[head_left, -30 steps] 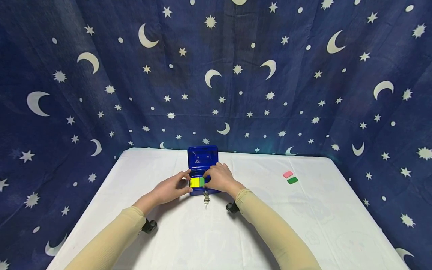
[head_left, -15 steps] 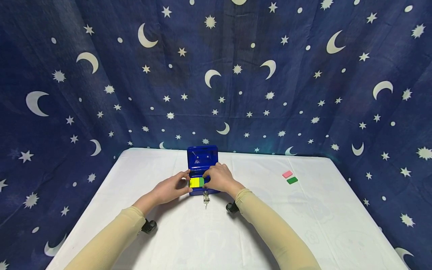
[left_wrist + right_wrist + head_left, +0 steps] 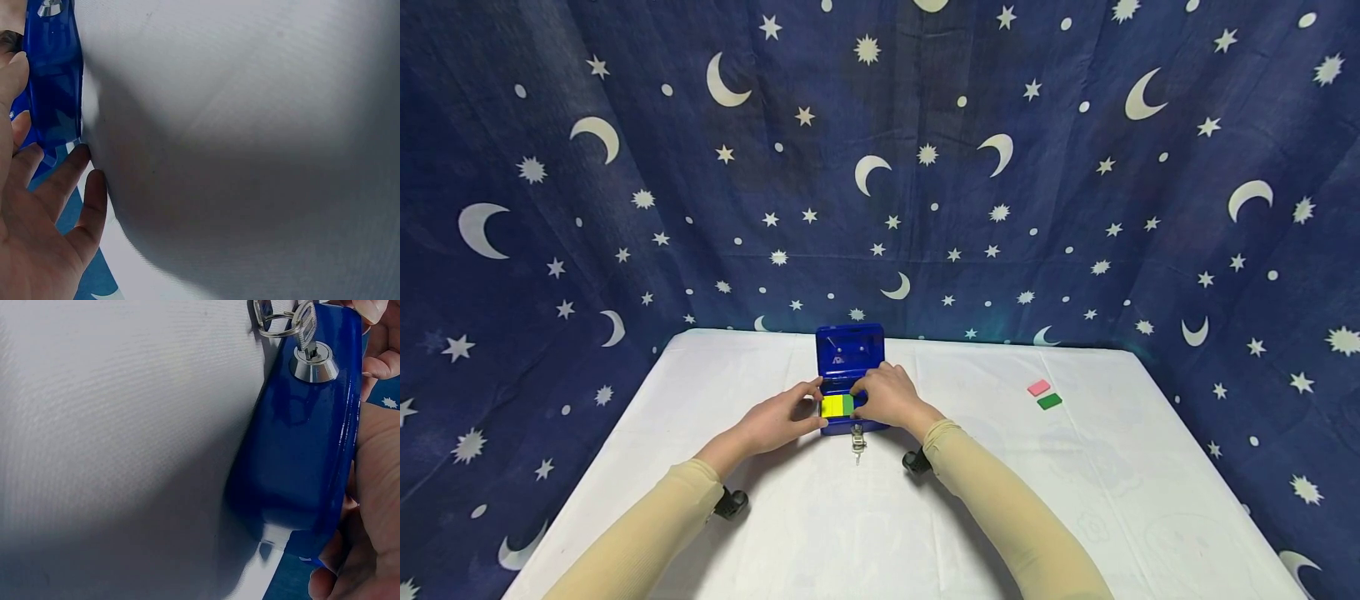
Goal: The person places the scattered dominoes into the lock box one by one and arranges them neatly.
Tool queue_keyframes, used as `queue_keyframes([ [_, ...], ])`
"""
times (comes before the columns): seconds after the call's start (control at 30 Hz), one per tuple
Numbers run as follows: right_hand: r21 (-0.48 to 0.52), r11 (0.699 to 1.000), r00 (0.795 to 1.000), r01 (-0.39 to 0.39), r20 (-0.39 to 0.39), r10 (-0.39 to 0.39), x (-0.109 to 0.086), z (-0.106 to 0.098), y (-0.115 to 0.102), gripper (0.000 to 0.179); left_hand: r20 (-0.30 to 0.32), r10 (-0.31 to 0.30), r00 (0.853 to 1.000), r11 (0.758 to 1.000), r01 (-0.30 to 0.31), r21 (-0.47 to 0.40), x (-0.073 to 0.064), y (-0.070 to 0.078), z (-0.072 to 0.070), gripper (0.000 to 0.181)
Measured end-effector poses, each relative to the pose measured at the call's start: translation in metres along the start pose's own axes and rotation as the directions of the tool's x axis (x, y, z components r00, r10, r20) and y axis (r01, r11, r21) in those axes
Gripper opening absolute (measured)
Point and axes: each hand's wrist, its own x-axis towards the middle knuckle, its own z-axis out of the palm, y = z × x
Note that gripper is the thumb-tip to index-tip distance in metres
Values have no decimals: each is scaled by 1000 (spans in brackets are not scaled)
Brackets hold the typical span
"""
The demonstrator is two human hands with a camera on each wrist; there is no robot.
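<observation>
A small blue cash box (image 3: 850, 346) stands on the table with its lid raised. Yellow blocks (image 3: 832, 407) lie at the left inside it, beside a green block (image 3: 847, 405). At the box's left end my left hand (image 3: 777, 419) holds the rim, thumb at the front corner and fingers at the end and back. My right hand (image 3: 887, 397) reaches over the right side, its thumb and forefinger pinching at the green block's ends; the palm covers the inside on that side. In the right wrist view a key (image 3: 306, 325) sits in the front lock (image 3: 315, 364).
To the right on the white tablecloth (image 3: 865, 533) lie a pink tile (image 3: 1039, 387) and a dark green tile (image 3: 1049, 402). A dark blue curtain (image 3: 925, 208) with moons and stars hangs behind the table. More keys hang from the ring (image 3: 278, 326) at the lock.
</observation>
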Motion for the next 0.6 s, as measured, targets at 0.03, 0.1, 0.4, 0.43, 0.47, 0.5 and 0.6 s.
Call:
queue_keyframes([
  [0.03,0,1000,1000,0,1,0,0,0,0,42,-1,1,1000,1000,-1,0,0,0,0,48],
  [0.1,-3,1000,1000,1,3,-1,0,0,0,42,-1,1,1000,1000,-1,2,0,0,0,48],
  [0.4,-2,1000,1000,-1,12,1,0,0,0,43,0,1,1000,1000,-1,-1,0,0,0,47],
  [0.43,4,1000,1000,-2,12,2,0,-1,0,43,1,1,1000,1000,-1,-2,0,0,0,46],
  [0.47,10,1000,1000,-2,12,2,0,-1,0,43,2,1,1000,1000,-1,-2,0,0,0,46],
  [0.5,17,1000,1000,-3,10,3,0,-2,0,43,2,2,1000,1000,-2,-1,0,0,0,46],
  [0.6,40,999,1000,-3,2,3,0,-3,1,43,1,5,1000,1000,-5,4,-1,0,-1,47],
])
